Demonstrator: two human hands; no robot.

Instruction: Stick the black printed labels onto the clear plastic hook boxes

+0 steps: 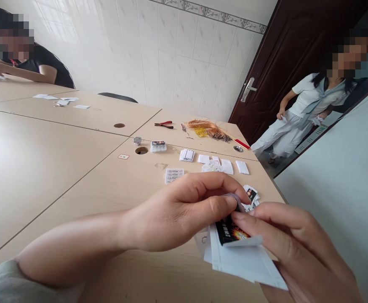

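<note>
My left hand (184, 210) reaches in from the left, thumb and fingers pinched on the upper end of a small black printed packet (230, 231) with an orange burst on it. My right hand (297, 244) grips the same packet from the right with thumb and forefinger. Under the packet, a fan of white paper packets (244, 261) sticks out, held against the right palm. A pale purplish strip shows between the fingertips; what it belongs to I cannot make out. Just beyond my hands lies a pile of black-and-white packets (252, 195).
On the table (86, 185) are a clear compartment box (174, 175), another small box (158, 146), white card stacks (187, 155), pliers (164, 124) and a bundle of copper-coloured wires (207, 128). One person (45, 63) sits far left; another (316, 101) stands by the door (262, 54).
</note>
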